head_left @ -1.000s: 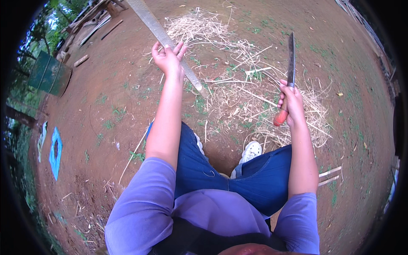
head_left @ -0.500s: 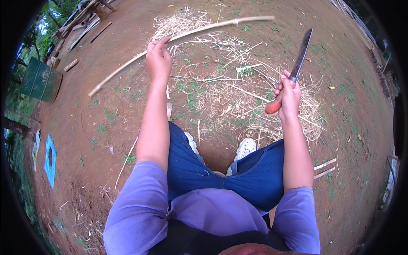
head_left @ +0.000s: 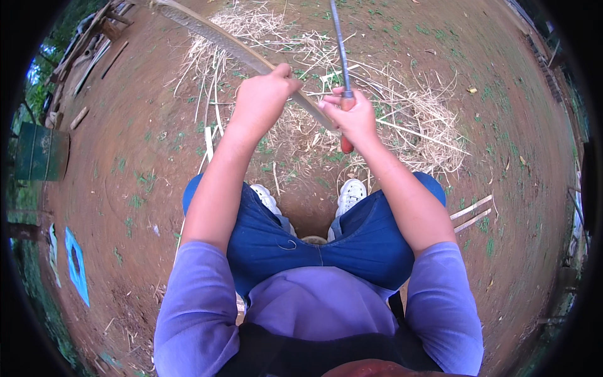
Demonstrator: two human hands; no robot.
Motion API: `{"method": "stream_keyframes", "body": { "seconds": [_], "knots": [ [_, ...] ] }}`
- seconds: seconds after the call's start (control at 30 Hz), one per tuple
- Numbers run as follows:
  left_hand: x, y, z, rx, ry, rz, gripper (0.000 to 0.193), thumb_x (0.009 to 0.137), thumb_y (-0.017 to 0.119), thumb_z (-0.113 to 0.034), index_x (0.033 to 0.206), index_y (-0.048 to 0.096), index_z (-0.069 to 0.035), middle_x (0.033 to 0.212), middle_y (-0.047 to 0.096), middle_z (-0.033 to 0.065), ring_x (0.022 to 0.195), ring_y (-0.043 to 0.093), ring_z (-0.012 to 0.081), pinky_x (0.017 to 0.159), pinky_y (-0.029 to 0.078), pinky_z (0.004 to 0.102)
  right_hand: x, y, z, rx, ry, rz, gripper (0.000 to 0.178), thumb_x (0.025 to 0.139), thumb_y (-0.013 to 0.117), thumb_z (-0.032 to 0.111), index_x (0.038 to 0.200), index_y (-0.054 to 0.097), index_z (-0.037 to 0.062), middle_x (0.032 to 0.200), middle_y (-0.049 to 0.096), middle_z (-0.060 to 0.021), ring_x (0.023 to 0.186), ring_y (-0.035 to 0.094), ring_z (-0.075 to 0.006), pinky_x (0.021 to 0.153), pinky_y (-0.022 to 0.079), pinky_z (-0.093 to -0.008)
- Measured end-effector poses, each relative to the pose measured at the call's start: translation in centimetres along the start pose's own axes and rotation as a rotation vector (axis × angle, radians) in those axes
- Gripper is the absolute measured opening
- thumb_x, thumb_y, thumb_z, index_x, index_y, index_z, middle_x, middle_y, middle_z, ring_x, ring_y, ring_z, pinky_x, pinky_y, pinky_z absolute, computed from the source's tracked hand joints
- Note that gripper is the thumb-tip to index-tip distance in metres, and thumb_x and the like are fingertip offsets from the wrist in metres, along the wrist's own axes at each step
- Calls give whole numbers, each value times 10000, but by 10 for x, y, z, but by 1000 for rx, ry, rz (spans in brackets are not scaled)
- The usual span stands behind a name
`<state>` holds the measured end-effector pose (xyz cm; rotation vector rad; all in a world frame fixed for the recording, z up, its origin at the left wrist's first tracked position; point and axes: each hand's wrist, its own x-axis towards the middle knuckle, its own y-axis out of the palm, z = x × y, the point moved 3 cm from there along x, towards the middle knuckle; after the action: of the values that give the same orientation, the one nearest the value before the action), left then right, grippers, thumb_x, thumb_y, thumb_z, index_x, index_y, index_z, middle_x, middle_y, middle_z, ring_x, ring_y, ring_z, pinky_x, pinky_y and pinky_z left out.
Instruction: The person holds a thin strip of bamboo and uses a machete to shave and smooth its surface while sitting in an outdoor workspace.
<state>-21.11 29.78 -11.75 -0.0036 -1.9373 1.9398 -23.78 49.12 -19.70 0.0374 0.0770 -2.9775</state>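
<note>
My left hand (head_left: 260, 99) is closed round a long split bamboo strip (head_left: 220, 39). The strip slants from the upper left, where its end reaches the picture's top edge, down toward my right hand. Its pale, hollowed inner face with a rough texture shows. In my right hand (head_left: 355, 120) is a large knife (head_left: 340, 50) with an orange-red handle, its blade pointing away from me and seen nearly edge-on. The near end of the strip lies by the right fingers and the handle; whether the fingers also touch it, I cannot tell.
Pale bamboo shavings (head_left: 418, 135) lie heaped on the brown ground ahead of my white shoes (head_left: 350, 193). Two flat strips (head_left: 472, 212) rest to the right. At the left are a green drum (head_left: 41, 152), a blue sheet (head_left: 76, 267) and a short log (head_left: 79, 118).
Both hands have come closer together. The bamboo strip has swung round, its near end now by my right hand. The knife has moved left and turned more upright in the picture.
</note>
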Motion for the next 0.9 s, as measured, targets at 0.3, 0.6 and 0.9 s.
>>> {"method": "stream_keyframes", "body": {
  "seconds": [0.3, 0.6, 0.9],
  "knots": [
    [2, 3, -26, -203, 84, -21, 335, 859, 659, -73, 1173, 694, -185, 1138, 648, 77, 754, 727, 282, 657, 599, 405, -3, 4, -24, -281, -33, 16, 343, 820, 812, 226, 1075, 663, 52, 854, 714, -80, 749, 686, -189, 715, 546, -350],
    [2, 20, 37, -1103, -297, -736, 805, 972, 697, -327, 1544, 205, -46, 1442, 449, 169, 1218, 527, 210, 936, 517, 343, 6, -3, -18, -94, 32, 51, 333, 879, 769, 193, 1134, 626, 33, 778, 672, -47, 587, 625, -108, 575, 510, -296],
    [7, 2, 36, -1893, -296, -509, 428, 1096, 466, -319, 1389, 470, -7, 1262, 650, 167, 1044, 654, 228, 966, 539, 407, -22, 32, -16, -33, 100, 266, 319, 912, 760, 117, 1161, 592, 11, 885, 675, -30, 583, 611, -68, 512, 504, -230]
  ]
}}
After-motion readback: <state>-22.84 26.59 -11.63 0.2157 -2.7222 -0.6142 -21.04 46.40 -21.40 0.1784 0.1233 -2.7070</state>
